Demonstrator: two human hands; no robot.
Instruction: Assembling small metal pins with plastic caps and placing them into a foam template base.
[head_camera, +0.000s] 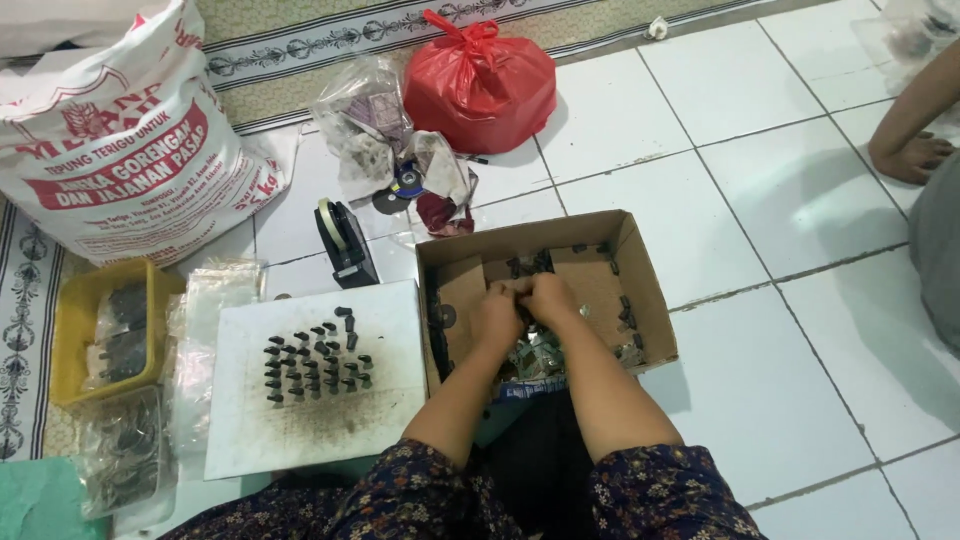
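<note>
Both my hands are inside an open cardboard box (655, 300) on the tiled floor. My left hand (497, 313) and my right hand (549, 297) meet fingertip to fingertip over the box's middle, pinching a small dark part between them; what exactly it is cannot be made out. Small dark metal parts (627, 312) lie scattered in the box, and a clear bag of parts (535, 355) sits under my wrists. Left of the box, a white board (390, 400) carries rows of small dark upright pieces (315, 365).
A black tape dispenser (344, 243) stands behind the board. A large printed white sack (120, 140), a red plastic bag (480, 85) and crumpled clear bags (375, 125) lie further back. A yellow tray (75, 330) and bagged parts (125, 460) sit left. Another person's foot (912, 155) rests at right.
</note>
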